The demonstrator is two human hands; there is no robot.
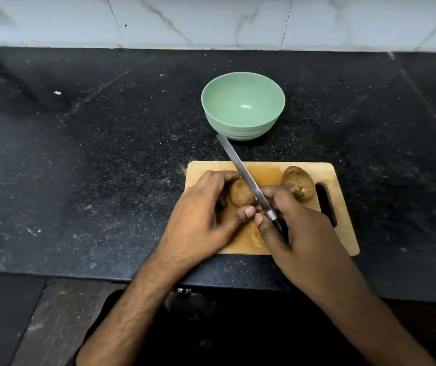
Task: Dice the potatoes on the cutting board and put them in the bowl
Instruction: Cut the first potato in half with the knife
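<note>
A wooden cutting board lies on the black counter. My left hand curls round a brown potato on the board's left half. My right hand grips the black handle of a long knife, whose blade slants across the right side of that potato and points toward the bowl. A second whole potato sits at the board's back right, untouched. The pale green bowl stands beyond the board with nothing in it.
The black speckled counter stretches left and right of the board, backed by a white marble-tiled wall. The counter's front edge runs just below the board. The board has a handle slot at its right end.
</note>
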